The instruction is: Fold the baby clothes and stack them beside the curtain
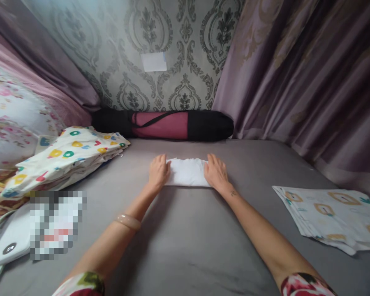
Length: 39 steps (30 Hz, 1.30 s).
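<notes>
Head view: left hand [160, 170] and right hand [215, 169], half-curled, hold folded white rectangular cloth [188, 172] by opposite ends; even tension keeps edges square.

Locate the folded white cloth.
In the head view, the folded white cloth lies at centre on the grey sheet, between the left hand and the right hand.

Left hand [159, 172], right hand [216, 171] touching ends of white cloth [188, 172], grey sheet [185, 234] beneath

Grey bed [185, 242], and look: black-and-maroon bag [169, 130] stretched along the far edge, printed fabric [66, 154] heaped by the left edge, patterned cloth [336, 216] folded at the right, white cloth [188, 173] lying mid-bed!
</notes>
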Motion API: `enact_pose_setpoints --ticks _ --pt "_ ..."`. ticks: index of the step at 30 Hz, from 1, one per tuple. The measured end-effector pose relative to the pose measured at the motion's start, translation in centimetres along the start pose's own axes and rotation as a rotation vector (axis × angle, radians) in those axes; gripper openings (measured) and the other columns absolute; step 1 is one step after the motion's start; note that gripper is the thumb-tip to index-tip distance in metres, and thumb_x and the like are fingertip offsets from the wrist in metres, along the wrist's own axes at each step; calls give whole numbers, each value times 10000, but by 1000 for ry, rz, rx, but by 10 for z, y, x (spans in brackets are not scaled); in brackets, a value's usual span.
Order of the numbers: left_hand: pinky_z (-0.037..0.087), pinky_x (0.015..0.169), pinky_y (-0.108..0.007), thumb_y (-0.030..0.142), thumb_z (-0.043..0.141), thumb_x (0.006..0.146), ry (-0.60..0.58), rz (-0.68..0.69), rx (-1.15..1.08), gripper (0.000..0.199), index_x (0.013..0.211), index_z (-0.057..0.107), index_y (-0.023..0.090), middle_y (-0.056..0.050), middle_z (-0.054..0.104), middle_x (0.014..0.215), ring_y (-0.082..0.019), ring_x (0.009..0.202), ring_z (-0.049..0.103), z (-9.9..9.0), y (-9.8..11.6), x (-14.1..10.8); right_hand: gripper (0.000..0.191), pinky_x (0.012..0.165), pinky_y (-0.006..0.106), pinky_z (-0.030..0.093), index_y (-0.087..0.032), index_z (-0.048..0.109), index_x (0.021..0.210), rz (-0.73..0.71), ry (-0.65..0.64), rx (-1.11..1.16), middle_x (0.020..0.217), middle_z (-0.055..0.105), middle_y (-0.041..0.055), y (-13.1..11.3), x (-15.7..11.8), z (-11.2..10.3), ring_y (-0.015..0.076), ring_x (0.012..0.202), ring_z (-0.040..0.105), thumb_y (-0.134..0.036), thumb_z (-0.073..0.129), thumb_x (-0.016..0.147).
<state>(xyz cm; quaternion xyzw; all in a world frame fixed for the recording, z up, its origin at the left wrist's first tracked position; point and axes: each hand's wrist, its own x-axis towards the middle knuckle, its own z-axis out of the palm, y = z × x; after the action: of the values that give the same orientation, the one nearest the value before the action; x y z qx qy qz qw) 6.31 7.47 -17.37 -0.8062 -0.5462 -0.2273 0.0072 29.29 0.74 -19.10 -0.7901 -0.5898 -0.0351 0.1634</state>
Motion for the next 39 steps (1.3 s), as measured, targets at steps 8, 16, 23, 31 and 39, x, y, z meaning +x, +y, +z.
enact_pose_setpoints --ticks 8,16,23,31,39 --pt "173 1172 -480 373 246 990 -222 249 41 520 1422 411 135 -100 391 1506 -271 1437 239 38 35 -2 562 1164 468 56 -137 308 1493 -380 -165 28 1567 262 63 -44 -2 21 233 1453 145 -312 222 966" --pt "168 1148 -560 457 201 990 -360 176 41 557 1482 323 228 -64 280 1562 -274 1452 198 48 24 -4 564 1154 500 113 -167 302 1499 -325 -235 42 1565 267 35 -46 -5 21 246 1443 177 -325 245 961" --pt "142 1159 -521 529 202 980 -273 203 100 599 1462 359 211 -99 309 1549 -277 1447 209 49 5 -2 561 1158 497 103 -137 299 1496 -318 -304 69 1573 237 88 -37 -2 0 239 1455 151 -338 219 978" --pt "178 1151 -500 550 213 972 -337 137 47 621 1467 343 199 -118 312 1545 -296 1440 226 47 -10 -6 558 1170 461 91 -153 307 1493 -283 -281 33 1579 224 65 -26 -6 16 223 1456 148 -355 251 975" --pt "165 1159 -473 550 196 968 -335 14 12 683 1491 283 119 -173 211 1569 -293 1458 164 45 -41 -14 623 1165 445 118 -40 287 1487 -86 -205 -37 1559 244 162 -2 -7 13 267 1451 160 -395 195 983"
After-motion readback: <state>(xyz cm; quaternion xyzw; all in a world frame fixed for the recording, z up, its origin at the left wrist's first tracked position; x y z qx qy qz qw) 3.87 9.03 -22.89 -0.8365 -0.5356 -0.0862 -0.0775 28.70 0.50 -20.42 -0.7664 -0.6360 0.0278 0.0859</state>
